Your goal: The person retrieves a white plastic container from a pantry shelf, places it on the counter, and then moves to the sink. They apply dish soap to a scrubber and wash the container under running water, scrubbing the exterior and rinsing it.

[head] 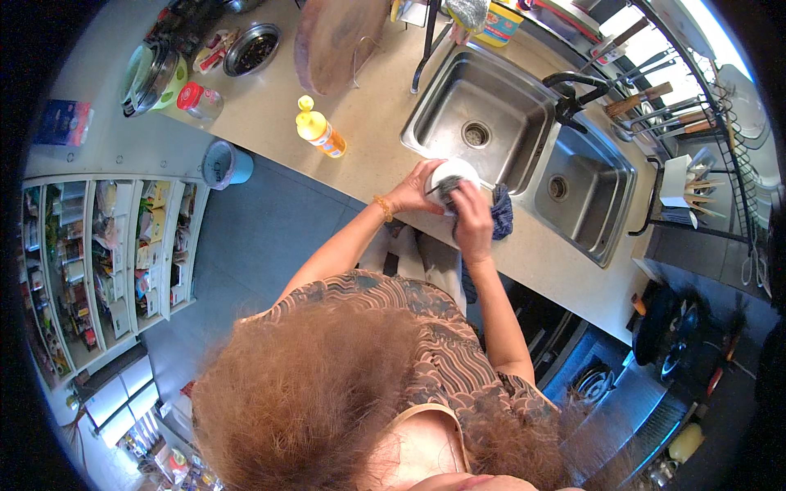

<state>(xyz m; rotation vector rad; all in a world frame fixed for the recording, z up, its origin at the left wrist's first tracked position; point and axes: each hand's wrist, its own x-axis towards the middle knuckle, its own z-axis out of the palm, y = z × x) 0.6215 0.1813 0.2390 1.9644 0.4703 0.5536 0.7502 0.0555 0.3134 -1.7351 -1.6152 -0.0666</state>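
Observation:
My left hand (pixel 416 188) grips a round white dish (pixel 462 170) by its side, over the counter edge in front of the larger sink basin (pixel 454 110). Against the dish, my right hand (pixel 473 222) presses a dark grey scrubber (pixel 448 188). Whether the dish is a bowl or a cup I cannot tell. Beside my right hand a dark blue cloth (pixel 502 215) hangs over the counter edge. A yellow squeeze bottle (pixel 321 134) with orange liquid stands on the counter (pixel 368 162), to the left of the sink.
A smaller basin (pixel 568 178) adjoins the larger one, with a black faucet (pixel 571 101) behind. A round wooden board (pixel 331 46), a metal bowl (pixel 252 50) and a red-lidded jar (pixel 199 100) stand farther left. A wire rack (pixel 734 166) is at the right; a bin (pixel 227 166) is at the left.

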